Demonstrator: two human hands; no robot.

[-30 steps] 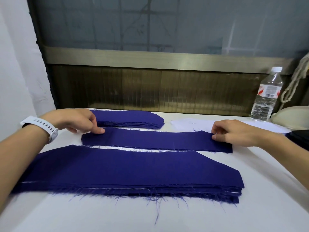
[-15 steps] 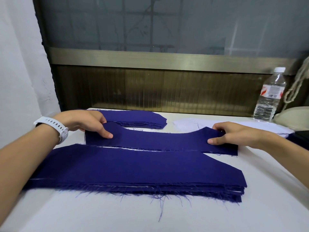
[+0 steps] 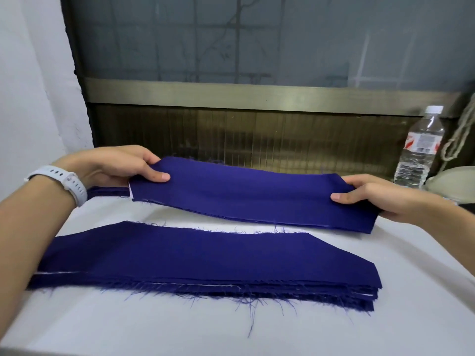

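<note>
- Blue fabric strip (image 3: 257, 196): held up off the white table (image 3: 257, 330) at the 12 o'clock side of the work area and stretched across between both hands. Its middle sags slightly. A thin white edge shows at its left end.
- Change: one second ago this strip lay flat on the table between the two stacks. Half a second ago its ends were beginning to lift. It is now raised.
- Left hand (image 3: 115, 165): grasps the strip's left end, at 9 o'clock of the strip, with the thumb on top and the fingers curled beneath. One second ago only its fingertips pressed the cloth.
- Right hand (image 3: 380, 199): pinches the right end, at 3 o'clock of the strip, with the thumb on top and the fingers underneath. It has risen along with the cloth.
- White wristwatch (image 3: 64, 181): on the left wrist.
- Near stack of blue pieces (image 3: 192, 260): lies at 6 o'clock of the strip, apart from it, with frayed threads along its near edge. Its position is unchanged.
- Far stack (image 3: 108, 191): only a sliver shows below the left hand. Earlier it was in plain view.
- Water bottle (image 3: 419, 150): stands upright at 2 o'clock by the back panel, well apart from the cloth.
</note>
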